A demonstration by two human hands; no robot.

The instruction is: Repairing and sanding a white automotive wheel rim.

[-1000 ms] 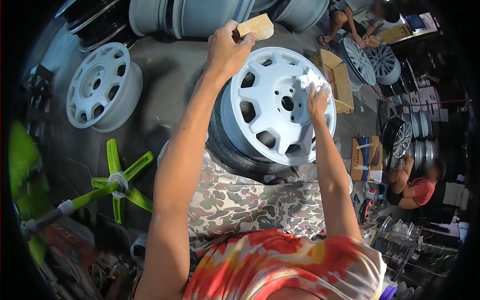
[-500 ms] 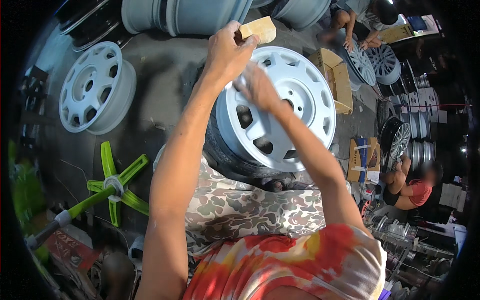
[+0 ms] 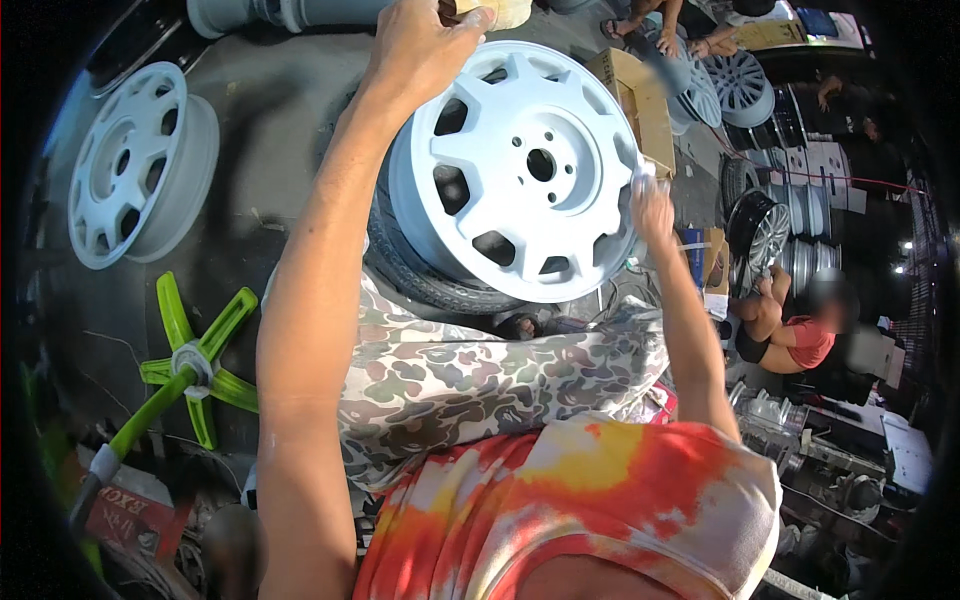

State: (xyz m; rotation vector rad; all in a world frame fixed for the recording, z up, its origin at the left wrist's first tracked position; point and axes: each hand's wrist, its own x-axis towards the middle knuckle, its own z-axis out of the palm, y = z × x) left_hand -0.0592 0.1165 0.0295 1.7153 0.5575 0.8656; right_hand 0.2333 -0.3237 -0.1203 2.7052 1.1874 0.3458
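Observation:
A pale silver-white alloy wheel rim (image 3: 575, 245) with a ring of oval openings lies tilted face up on a black tyre (image 3: 425, 275). At its far edge, my left hand (image 3: 425, 50) is closed on a pale yellow block (image 3: 497, 13), partly cut off by the top of the picture. My right hand (image 3: 654, 212) is at the rim's right edge, blurred by motion. Its fingers look closed round something small and whitish that I cannot make out.
Another silver-white wheel (image 3: 95, 190) stands at left, above a green five-armed stand (image 3: 192, 365). An open cardboard box (image 3: 645, 110) sits right of the rim. Two other people are at right, one in a red shirt (image 3: 808, 342). More wheels (image 3: 740, 90) stand behind.
My right hand has moved from the rim's upper left face across to its right edge. My left hand still holds the block. The view has shifted, so the left hand sits higher in it.

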